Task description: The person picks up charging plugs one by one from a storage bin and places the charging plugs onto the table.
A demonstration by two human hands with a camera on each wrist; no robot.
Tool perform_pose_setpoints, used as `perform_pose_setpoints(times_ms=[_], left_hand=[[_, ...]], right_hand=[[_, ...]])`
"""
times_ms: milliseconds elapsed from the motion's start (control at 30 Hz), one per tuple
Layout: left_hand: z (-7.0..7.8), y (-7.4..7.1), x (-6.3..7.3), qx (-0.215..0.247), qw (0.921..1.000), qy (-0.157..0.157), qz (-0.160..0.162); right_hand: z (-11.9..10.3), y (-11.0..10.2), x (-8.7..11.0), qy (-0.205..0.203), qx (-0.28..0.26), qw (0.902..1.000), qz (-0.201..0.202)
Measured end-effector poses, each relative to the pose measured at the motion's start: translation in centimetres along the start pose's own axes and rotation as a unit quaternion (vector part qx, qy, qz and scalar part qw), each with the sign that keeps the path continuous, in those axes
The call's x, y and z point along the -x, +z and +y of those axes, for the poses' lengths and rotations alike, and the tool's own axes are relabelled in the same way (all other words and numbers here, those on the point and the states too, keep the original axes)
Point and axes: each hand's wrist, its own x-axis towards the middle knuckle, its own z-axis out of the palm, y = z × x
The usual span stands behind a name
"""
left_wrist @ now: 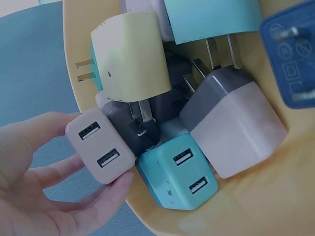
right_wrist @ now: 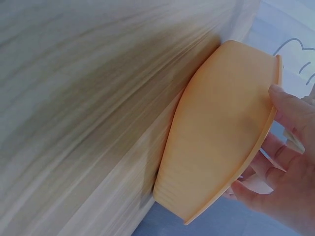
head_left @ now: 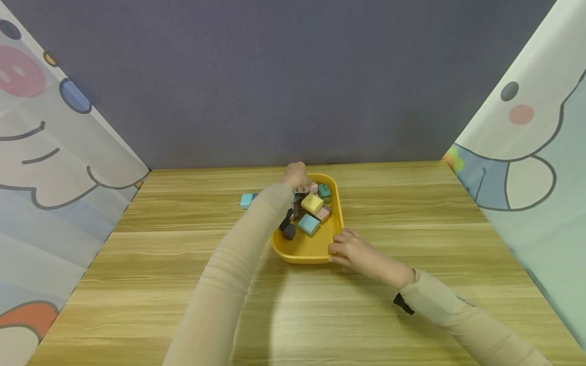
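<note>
A yellow plastic bin [head_left: 322,244] holds several USB charger plugs. My left hand [head_left: 295,174] is at its far left end and, in the left wrist view, pinches a pink two-port charger [left_wrist: 101,147] by its edges. Close beside that charger are a teal two-port charger [left_wrist: 179,172], a cream-yellow charger [left_wrist: 130,56] with its prongs downward, and a pink-and-grey charger [left_wrist: 236,128]. My right hand [head_left: 359,253] grips the bin's near right rim; the right wrist view shows its thumb on the outer wall and fingers inside the rim.
Left of the bin, a light blue charger [head_left: 246,201] lies on the wooden table [head_left: 183,264], with a darker one beside it partly hidden by my left sleeve. A grey panel [head_left: 293,86] rises behind the table. Cartoon-printed sheets [head_left: 517,142] flank both sides.
</note>
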Motion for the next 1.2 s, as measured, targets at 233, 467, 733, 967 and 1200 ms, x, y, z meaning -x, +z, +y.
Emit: perform_pose_setpoints(times_ms=[233,467,733,967,1200], left_hand=[[0.0,-0.2,0.1,-0.004,0.9998,0.017,0.003],[0.2,-1.1,0.7,-0.024,0.9991,0.035,-0.001],[0.1,-2.7,1.3,-0.032,0.9985,0.041,-0.016],[-0.3,-3.6,1.6,-0.011,0.9988,0.04,-0.024],[-0.7,-4.4,2.4,-0.021,0.9984,0.048,-0.02]], right_hand=[[0.0,0.1,0.1,0.005,0.002,1.0,-0.005],[0.0,0.2,0.0,0.006,-0.002,1.0,-0.004],[-0.1,0.1,-0.1,0.018,-0.005,0.9998,-0.011],[-0.2,-0.1,-0.2,0.022,-0.006,0.9996,-0.019],[-0.3,-0.1,-0.3,0.023,-0.004,0.9993,-0.03]])
